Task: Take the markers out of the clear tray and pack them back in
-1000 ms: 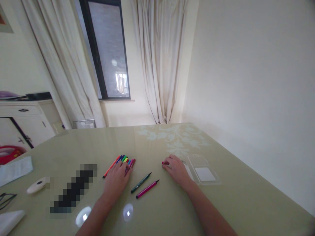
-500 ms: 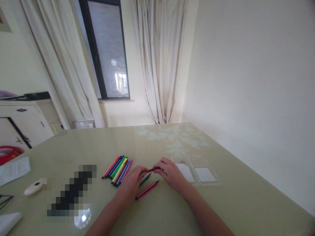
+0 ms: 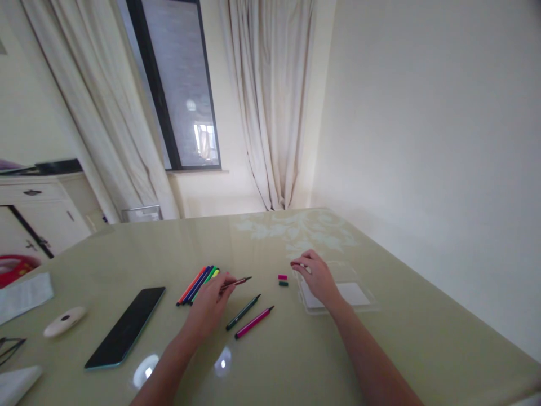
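My left hand (image 3: 213,299) pinches an uncapped dark red felt-tip pen (image 3: 240,281), its dark tip pointing right. Pinched in my right hand (image 3: 315,276) is the pen's dark red cap (image 3: 297,264), held above the table near a clear plastic case (image 3: 363,307). Between the hands lie two small caps, a pink cap (image 3: 282,277) and a dark green cap (image 3: 283,283). An uncapped dark green pen (image 3: 243,312) and an uncapped magenta pen (image 3: 254,322) rest side by side in front. Several capped pens (image 3: 196,286) lie in a row, partly hidden behind my left hand.
To the left are a black phone (image 3: 125,327), a cream oval object (image 3: 65,322), a folded paper (image 3: 26,293) and part of some glasses (image 3: 10,349). A white object (image 3: 19,383) sits at the lower left corner. A wall borders the table's right side.
My hands have moved apart, and the dark red cap has come off its pen. My left hand went left with the pen; my right went right and up with the cap, revealing two loose caps.
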`<control>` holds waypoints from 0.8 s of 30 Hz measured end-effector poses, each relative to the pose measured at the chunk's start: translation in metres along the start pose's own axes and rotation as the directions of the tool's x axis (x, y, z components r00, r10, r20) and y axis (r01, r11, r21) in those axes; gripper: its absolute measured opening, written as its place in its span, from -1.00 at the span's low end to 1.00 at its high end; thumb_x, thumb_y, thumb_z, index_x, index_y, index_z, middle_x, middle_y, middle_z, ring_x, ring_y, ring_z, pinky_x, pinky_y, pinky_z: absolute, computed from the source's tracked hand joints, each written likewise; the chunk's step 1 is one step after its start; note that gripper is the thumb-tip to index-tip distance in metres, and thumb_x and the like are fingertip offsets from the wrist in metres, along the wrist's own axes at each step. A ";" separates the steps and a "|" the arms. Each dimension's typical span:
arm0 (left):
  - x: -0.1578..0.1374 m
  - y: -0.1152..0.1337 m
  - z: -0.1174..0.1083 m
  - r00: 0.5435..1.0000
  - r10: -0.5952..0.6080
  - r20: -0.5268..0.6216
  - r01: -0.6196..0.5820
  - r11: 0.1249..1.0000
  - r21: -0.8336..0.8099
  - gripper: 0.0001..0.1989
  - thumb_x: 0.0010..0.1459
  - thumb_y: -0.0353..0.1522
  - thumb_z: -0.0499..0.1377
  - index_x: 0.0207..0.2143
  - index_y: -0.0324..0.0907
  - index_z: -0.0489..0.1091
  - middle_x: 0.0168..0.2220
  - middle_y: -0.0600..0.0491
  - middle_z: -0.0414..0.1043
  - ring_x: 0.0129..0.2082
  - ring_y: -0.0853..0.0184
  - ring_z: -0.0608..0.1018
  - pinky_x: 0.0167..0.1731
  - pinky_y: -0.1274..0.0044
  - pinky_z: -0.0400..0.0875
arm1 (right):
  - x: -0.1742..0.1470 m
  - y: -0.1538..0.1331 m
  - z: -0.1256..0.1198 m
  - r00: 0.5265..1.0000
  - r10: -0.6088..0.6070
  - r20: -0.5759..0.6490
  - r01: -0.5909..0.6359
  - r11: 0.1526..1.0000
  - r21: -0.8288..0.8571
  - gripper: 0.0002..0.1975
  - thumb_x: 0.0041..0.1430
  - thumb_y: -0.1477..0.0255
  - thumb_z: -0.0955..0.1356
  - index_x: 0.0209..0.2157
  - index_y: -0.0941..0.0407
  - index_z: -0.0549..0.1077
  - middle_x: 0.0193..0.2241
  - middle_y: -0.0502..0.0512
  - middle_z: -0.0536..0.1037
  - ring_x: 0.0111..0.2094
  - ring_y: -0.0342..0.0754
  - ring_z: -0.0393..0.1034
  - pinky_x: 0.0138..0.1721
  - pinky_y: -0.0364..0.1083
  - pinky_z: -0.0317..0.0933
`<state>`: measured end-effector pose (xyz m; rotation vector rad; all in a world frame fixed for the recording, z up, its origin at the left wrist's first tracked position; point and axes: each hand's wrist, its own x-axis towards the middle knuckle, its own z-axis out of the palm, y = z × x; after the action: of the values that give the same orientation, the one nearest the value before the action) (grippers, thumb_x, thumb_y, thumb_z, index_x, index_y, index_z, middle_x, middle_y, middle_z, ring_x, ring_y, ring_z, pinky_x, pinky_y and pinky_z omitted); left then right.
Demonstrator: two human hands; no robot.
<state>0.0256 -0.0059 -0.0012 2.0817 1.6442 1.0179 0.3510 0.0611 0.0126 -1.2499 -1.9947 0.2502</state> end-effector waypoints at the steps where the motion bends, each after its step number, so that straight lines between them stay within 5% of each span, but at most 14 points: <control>1: -0.001 0.001 0.002 1.000 0.007 0.015 -0.007 1.000 0.022 -0.73 0.34 -0.20 0.04 -0.15 -0.10 0.47 -0.16 -0.03 0.57 -0.14 0.16 0.58 -0.11 0.37 0.43 | -0.001 -0.004 0.004 0.999 -0.007 0.035 0.008 1.000 -0.024 -0.76 0.37 0.34 0.33 -0.22 0.05 0.66 -0.27 0.11 0.52 -0.19 0.00 0.44 -0.08 -0.04 0.29; 12: -0.009 0.016 0.017 0.988 -0.012 0.155 -0.013 0.986 0.163 -0.69 0.31 -0.17 0.09 -0.30 -0.12 0.54 -0.27 -0.03 0.53 -0.23 0.18 0.55 -0.17 0.38 0.38 | -0.008 -0.026 0.016 0.937 -0.047 0.346 0.088 0.991 -0.105 -0.87 0.21 0.52 0.42 -0.30 0.03 0.63 -0.28 0.04 0.62 -0.16 0.00 0.48 -0.07 -0.05 0.21; 18: -0.008 -0.012 0.005 0.984 -0.103 -0.144 0.153 0.903 0.402 -0.72 0.32 -0.20 0.01 -0.34 -0.11 0.41 -0.22 -0.09 0.48 -0.16 0.07 0.53 -0.11 0.29 0.39 | -0.008 -0.028 0.018 0.946 0.010 0.324 0.041 0.988 -0.152 -0.94 0.16 0.52 0.46 -0.35 0.07 0.60 -0.28 0.07 0.59 -0.17 0.02 0.46 -0.10 -0.05 0.21; 21: -0.009 -0.021 0.003 0.987 -0.124 -0.101 0.158 0.850 0.503 -0.73 0.31 -0.18 0.04 -0.38 -0.10 0.37 -0.25 -0.08 0.46 -0.18 0.06 0.53 -0.13 0.29 0.39 | -0.011 -0.033 0.024 0.954 -0.022 0.300 0.067 0.988 -0.138 -0.95 0.22 0.50 0.44 -0.33 0.09 0.60 -0.27 0.10 0.58 -0.15 0.03 0.45 -0.07 -0.04 0.23; 24: -0.008 -0.012 0.007 0.998 -0.054 -0.031 0.062 0.886 0.460 -0.76 0.31 -0.22 0.05 -0.37 -0.10 0.37 -0.22 -0.08 0.47 -0.12 0.07 0.52 -0.06 0.29 0.37 | -0.016 -0.044 0.034 0.961 -0.099 0.258 0.121 0.990 -0.073 -0.85 0.30 0.43 0.41 -0.11 0.08 0.58 -0.15 0.13 0.57 -0.07 0.05 0.44 0.00 -0.03 0.26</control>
<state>0.0209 -0.0086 -0.0165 2.2883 2.1103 0.6687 0.3006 0.0331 0.0042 -1.2051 -2.3097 0.2823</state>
